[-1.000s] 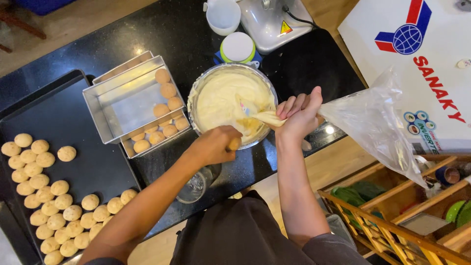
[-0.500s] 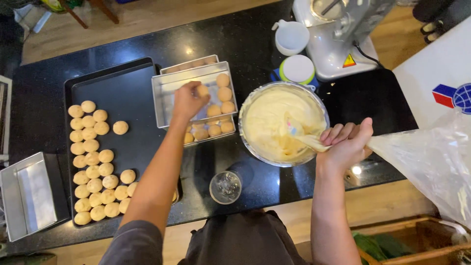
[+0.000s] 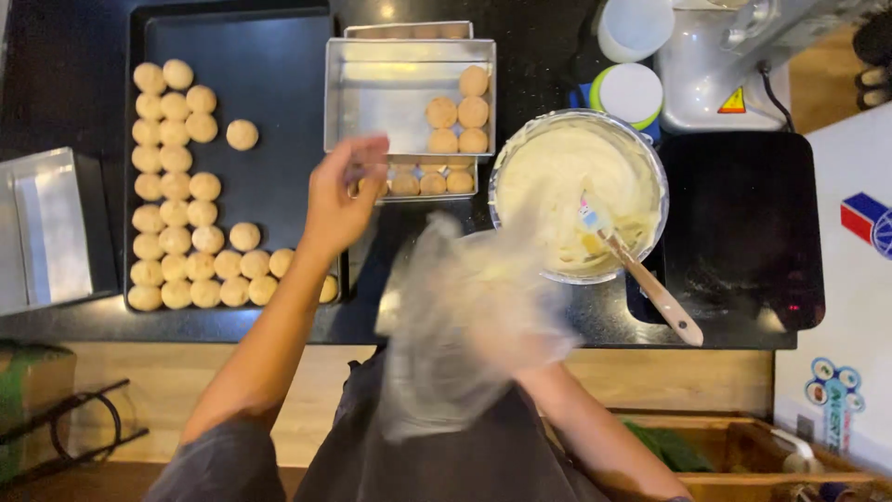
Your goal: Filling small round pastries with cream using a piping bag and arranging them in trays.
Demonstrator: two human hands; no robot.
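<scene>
Black baking tray [image 3: 279,56] with rows of small round buns far left. Metal bowl [image 3: 650,158] of pale cream right, spatula [image 3: 641,274] leaning inside. Clear plastic bag [image 3: 465,316], blurred, at counter edge, covering right hand: grip cannot tell. Left hand [image 3: 339,200] raised beside square metal pan [image 3: 390,93], fingers loosely curled, empty.

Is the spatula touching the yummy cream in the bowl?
Touching. In the head view the spatula leans on the rim of the bowl, and its pale blade sits down in the cream, with cream around its tip.
</scene>
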